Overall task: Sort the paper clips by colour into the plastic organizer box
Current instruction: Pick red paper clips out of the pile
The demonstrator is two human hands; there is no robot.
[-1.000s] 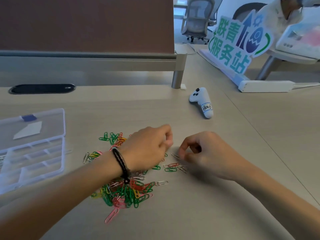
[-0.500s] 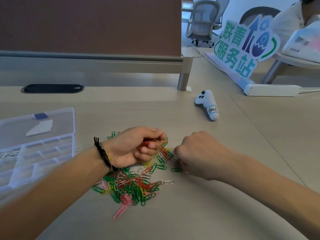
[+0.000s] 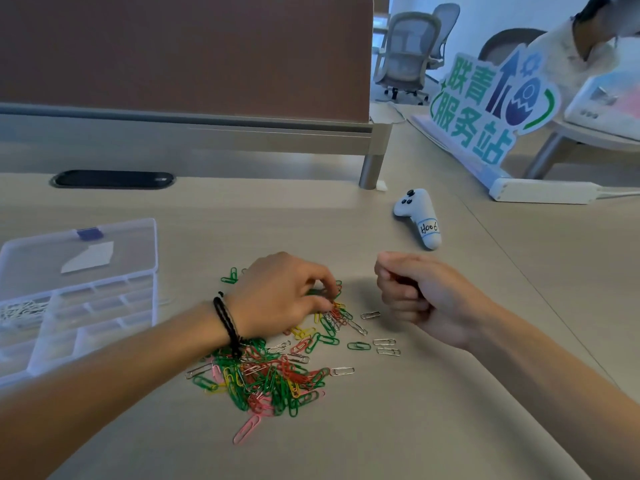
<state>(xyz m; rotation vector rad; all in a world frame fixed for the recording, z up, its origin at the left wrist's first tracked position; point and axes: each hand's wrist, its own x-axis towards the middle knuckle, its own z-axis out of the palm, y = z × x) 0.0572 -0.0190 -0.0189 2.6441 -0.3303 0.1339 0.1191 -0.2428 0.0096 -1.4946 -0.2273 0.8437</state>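
My left hand [image 3: 280,296] rests over the far edge of the paper clip pile [image 3: 273,368], fingers curled down, fingertips pinching at clips there; which clip is caught I cannot tell. A black braided wristband [image 3: 227,322] sits on that wrist. My right hand [image 3: 412,292] is raised just right of the pile, clear of the worktop [image 3: 450,393], its grip closed into a fist; a dark sliver shows between the curled fingers, but whether it is a clip I cannot tell.

The pile lies on the worktop between my forearms: green, red, yellow, pink and silver clips tangled together. A pink clip [image 3: 246,429] lies at the near edge. Several silver clips [image 3: 386,346] and one green clip [image 3: 359,346] lie scattered to the right.

The plastic organizer box [image 3: 79,289] lies open at the left, well apart from the pile, lid folded back on the far side. One left compartment holds silver clips [image 3: 20,310]; the rest are too blurred to read.

A white game controller [image 3: 419,216] with a handwritten label lies far right. A white power strip [image 3: 543,192] and a green-lettered sign [image 3: 485,109] stand beyond it.
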